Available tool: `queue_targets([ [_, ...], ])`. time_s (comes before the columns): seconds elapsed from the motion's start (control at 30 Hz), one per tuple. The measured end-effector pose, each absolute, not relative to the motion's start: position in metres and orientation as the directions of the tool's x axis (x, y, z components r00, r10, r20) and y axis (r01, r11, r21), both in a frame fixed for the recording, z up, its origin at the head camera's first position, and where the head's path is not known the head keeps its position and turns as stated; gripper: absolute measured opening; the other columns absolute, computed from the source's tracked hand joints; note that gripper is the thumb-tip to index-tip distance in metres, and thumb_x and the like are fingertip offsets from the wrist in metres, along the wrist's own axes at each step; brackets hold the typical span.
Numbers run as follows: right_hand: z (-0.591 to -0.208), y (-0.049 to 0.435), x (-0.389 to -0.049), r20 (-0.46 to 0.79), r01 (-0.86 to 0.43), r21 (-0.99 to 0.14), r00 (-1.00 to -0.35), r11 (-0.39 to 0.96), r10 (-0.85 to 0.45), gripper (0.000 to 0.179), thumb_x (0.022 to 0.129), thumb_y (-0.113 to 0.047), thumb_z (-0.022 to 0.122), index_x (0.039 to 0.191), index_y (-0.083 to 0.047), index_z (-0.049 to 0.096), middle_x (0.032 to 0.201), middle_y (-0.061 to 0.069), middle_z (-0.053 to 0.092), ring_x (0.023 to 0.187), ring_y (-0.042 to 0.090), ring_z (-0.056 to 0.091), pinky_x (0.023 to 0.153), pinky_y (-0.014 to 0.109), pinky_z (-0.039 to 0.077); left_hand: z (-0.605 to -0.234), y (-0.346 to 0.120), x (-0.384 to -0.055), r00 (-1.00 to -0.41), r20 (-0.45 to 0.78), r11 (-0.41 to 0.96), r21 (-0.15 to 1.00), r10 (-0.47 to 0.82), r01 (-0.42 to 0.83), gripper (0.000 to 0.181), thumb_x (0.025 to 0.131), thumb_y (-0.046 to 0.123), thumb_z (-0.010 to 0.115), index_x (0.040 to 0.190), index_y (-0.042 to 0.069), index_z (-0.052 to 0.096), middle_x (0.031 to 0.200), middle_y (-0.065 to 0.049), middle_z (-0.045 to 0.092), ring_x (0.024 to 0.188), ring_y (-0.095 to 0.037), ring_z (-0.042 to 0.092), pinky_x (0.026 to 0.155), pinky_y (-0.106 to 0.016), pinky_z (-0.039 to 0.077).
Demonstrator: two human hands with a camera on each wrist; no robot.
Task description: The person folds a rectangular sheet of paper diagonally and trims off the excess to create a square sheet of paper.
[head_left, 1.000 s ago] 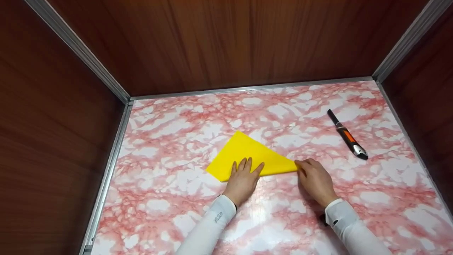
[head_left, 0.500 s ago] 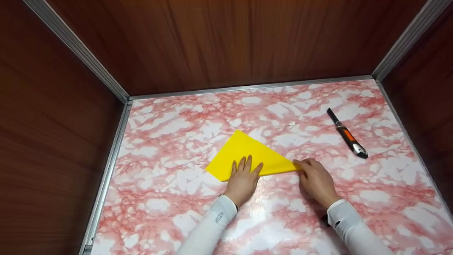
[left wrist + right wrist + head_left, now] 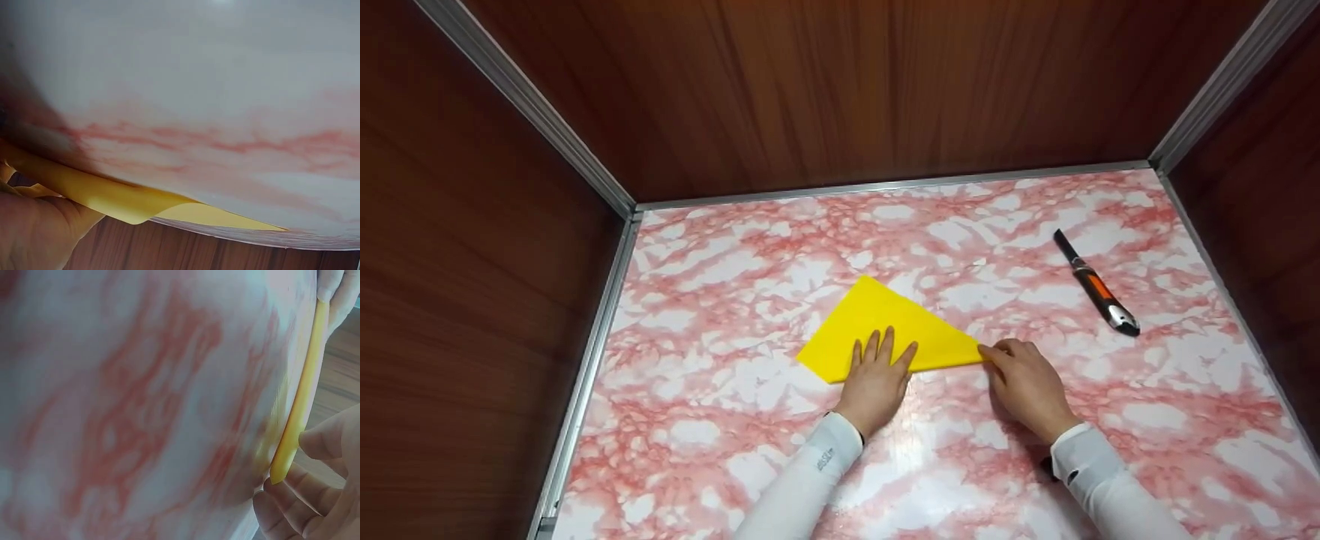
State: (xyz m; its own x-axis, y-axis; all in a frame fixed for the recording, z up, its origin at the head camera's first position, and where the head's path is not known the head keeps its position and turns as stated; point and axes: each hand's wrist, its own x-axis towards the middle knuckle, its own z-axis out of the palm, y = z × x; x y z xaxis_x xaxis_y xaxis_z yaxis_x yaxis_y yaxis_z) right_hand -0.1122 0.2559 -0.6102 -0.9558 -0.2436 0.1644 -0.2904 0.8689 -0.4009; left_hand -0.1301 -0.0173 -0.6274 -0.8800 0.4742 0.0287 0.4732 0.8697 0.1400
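Note:
A sheet of yellow paper (image 3: 877, 315), folded along its near edge, lies on the table in the head view. My left hand (image 3: 877, 386) rests on its near side with fingers straight and spread. At the right-hand corner, my right hand (image 3: 1027, 382) pinches the narrow folded end between thumb and fingers. Seen from the right wrist, the fold of the yellow paper (image 3: 304, 399) forms a rounded strip, and the thumb (image 3: 326, 439) presses its side near the tip. From the left wrist, the paper (image 3: 112, 197) curls up loosely beside the hand (image 3: 39, 230).
A black utility knife (image 3: 1099, 289) with an orange inset lies at the right, its tip pointing toward the back. The red-and-white marbled table (image 3: 720, 300) is bounded by brown wood-look panels (image 3: 825, 97) with metal edging on the left, back and right.
The right hand's fingers have shifted slightly leftward at the paper's right corner. The left hand stays in place, and the knife has not moved.

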Motion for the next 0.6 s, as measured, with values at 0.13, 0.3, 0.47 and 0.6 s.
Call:
queue_targets([
  [0.13, -0.611, 0.256, -0.112, 0.162, -0.297, -0.394, -0.954, 0.870, -0.252, 0.037, 0.097, -0.013, 0.070, 0.133, -0.007, 0.069, 0.113, 0.014, 0.063, 0.101, 0.034, 0.057, 0.087, 0.051, 0.052, -0.622, -0.017, -0.133, -0.894, 0.006, 0.878, 0.187, 0.448, 0.441, 0.052, 0.110, 0.044, 0.039, 0.159, 0.028, 0.040, 0.166, -0.016, 0.029, 0.149, -0.040, 0.031, 0.117, -0.061, 0.025],
  [0.3, -0.612, 0.255, -0.111, 0.174, -0.307, -0.385, -0.950, 0.870, -0.259, 0.037, 0.096, -0.012, 0.070, 0.133, -0.006, 0.069, 0.113, 0.013, 0.062, 0.100, 0.033, 0.056, 0.086, 0.050, 0.051, -0.616, -0.015, -0.137, -0.910, -0.004, 0.891, 0.204, 0.415, 0.406, 0.049, 0.111, 0.040, 0.040, 0.157, 0.026, 0.044, 0.163, -0.013, 0.035, 0.145, -0.038, 0.037, 0.116, -0.058, 0.030],
  [0.47, -0.612, 0.255, -0.110, 0.173, -0.315, -0.380, -0.948, 0.870, -0.268, 0.037, 0.097, -0.012, 0.069, 0.134, -0.006, 0.068, 0.114, 0.013, 0.062, 0.100, 0.034, 0.055, 0.086, 0.050, 0.050, -0.617, -0.015, -0.135, -0.902, -0.050, 0.892, 0.176, 0.430, 0.415, 0.051, 0.110, 0.040, 0.041, 0.160, 0.028, 0.039, 0.167, -0.009, 0.028, 0.148, -0.037, 0.032, 0.116, -0.061, 0.027],
  [0.6, -0.612, 0.255, -0.110, 0.173, -0.316, -0.378, -0.948, 0.870, -0.269, 0.038, 0.098, -0.013, 0.068, 0.135, -0.006, 0.068, 0.114, 0.014, 0.062, 0.100, 0.034, 0.056, 0.087, 0.051, 0.051, -0.617, -0.014, -0.134, -0.896, -0.057, 0.888, 0.178, 0.440, 0.425, 0.053, 0.111, 0.040, 0.041, 0.162, 0.028, 0.034, 0.169, -0.007, 0.023, 0.151, -0.036, 0.028, 0.117, -0.062, 0.024],
])
